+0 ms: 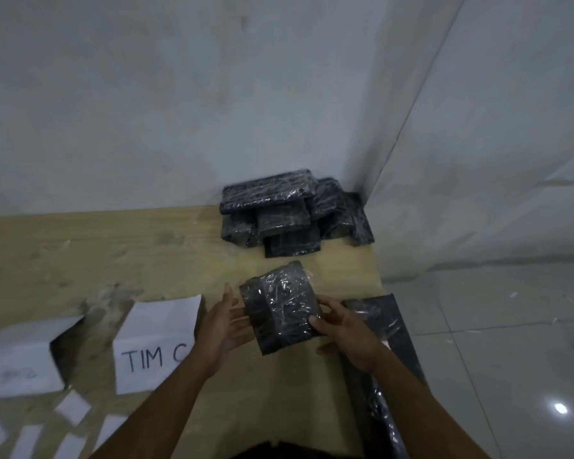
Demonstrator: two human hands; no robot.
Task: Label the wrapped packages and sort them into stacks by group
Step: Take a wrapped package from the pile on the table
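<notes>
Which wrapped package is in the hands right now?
The package between left hand and right hand; the others lie on the table: the far-corner pile and near-right packages.

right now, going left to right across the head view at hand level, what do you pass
white sheet with faint writing, sheet marked TIM C, left hand, held wrapped package, right hand
</notes>
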